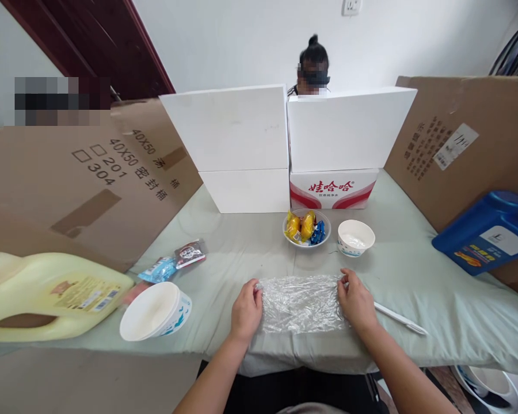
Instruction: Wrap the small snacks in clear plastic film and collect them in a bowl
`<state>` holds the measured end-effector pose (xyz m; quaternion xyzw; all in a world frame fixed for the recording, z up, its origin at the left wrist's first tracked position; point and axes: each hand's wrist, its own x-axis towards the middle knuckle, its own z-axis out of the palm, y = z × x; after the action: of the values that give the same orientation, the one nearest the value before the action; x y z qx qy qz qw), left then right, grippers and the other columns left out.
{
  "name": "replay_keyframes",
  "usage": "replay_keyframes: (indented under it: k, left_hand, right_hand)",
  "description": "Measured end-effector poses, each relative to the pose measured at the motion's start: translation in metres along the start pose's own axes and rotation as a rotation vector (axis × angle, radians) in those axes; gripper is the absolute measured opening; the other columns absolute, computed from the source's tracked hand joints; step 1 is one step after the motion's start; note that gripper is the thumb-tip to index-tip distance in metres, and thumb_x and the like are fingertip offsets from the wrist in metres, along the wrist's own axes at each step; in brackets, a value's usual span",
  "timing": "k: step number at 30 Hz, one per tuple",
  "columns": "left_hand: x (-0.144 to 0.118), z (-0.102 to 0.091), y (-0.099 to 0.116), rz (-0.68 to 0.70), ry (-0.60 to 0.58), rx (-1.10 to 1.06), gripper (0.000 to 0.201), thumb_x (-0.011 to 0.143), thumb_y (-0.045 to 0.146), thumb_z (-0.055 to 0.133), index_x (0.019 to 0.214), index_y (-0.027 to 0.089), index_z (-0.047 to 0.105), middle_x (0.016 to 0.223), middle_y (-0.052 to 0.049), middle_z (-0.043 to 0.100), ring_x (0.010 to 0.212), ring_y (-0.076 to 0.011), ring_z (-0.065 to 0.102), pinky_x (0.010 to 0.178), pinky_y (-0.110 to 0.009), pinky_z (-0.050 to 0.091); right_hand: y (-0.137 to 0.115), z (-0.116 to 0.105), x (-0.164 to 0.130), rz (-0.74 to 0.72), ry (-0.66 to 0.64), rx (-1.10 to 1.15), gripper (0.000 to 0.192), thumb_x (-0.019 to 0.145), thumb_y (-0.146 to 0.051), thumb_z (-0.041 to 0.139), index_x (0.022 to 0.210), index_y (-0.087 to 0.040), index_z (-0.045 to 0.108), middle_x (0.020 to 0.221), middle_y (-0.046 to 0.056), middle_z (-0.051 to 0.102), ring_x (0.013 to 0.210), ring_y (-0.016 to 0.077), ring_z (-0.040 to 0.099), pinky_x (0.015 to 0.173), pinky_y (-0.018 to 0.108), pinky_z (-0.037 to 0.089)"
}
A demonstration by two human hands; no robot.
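1. While both hands rest at the near edge of the bench, a crumpled sheet of clear cling film lies flat between them on the pale green cover.
2. Left hand pinches the film's left edge — fingers curled closed on it; right hand has the right edge the same way, so each grip is shut on the sheet.
3. Judging by that, the step in hand looks like spreading or smoothing the film taut.
4. Just beyond it stand a small bowl of wrapped sweets and, beside that, an empty white bowl; a white pen lies just right of the right hand.
5. Any next move would call for keeping even tension on both edges — the film looks clingy and prone to folding on itself.
6. Off left sit another white bowl, two snack packets and a yellow jug; a blue jug leans far right.
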<state>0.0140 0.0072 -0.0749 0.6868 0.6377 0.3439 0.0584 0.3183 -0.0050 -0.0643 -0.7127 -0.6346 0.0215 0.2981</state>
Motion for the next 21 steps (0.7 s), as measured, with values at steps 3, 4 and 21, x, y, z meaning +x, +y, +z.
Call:
replay_keyframes:
  k: [3,4,21]
  left_hand:
    - [0.000,0.001,0.000,0.000,-0.007,0.010,0.024,0.089,0.023,0.046,0.110,0.016,0.057,0.098,-0.009,0.069,0.086,-0.0223,0.069,0.080,-0.037,0.055]
    - [0.000,0.001,0.000,0.001,-0.011,0.025,0.024,0.089,0.022,0.046,0.109,0.016,0.057,0.098,-0.009,0.068,0.087,-0.0222,0.068,0.080,-0.037,0.055]
    - [-0.003,0.013,0.088,0.498,-0.556,0.122,0.065,0.092,0.055,0.048,0.147,0.023,0.034,0.154,-0.010,0.032,0.144,-0.0360,0.019,0.114,-0.060,0.017]
  right_hand:
    - [0.001,0.003,0.005,-0.010,-0.020,-0.067,0.031,0.093,-0.026,0.036,0.115,-0.015,0.054,0.098,0.010,0.068,0.083,0.0220,0.066,0.068,0.032,0.048]
    - [0.001,0.005,0.005,-0.018,-0.031,-0.091,0.030,0.094,-0.025,0.036,0.114,-0.015,0.055,0.099,0.010,0.067,0.080,0.0215,0.066,0.066,0.031,0.047]
    - [0.005,-0.003,0.005,-0.141,-0.105,-0.284,0.033,0.094,-0.018,0.035,0.119,-0.016,0.057,0.102,0.011,0.063,0.074,0.0204,0.063,0.066,0.033,0.046]
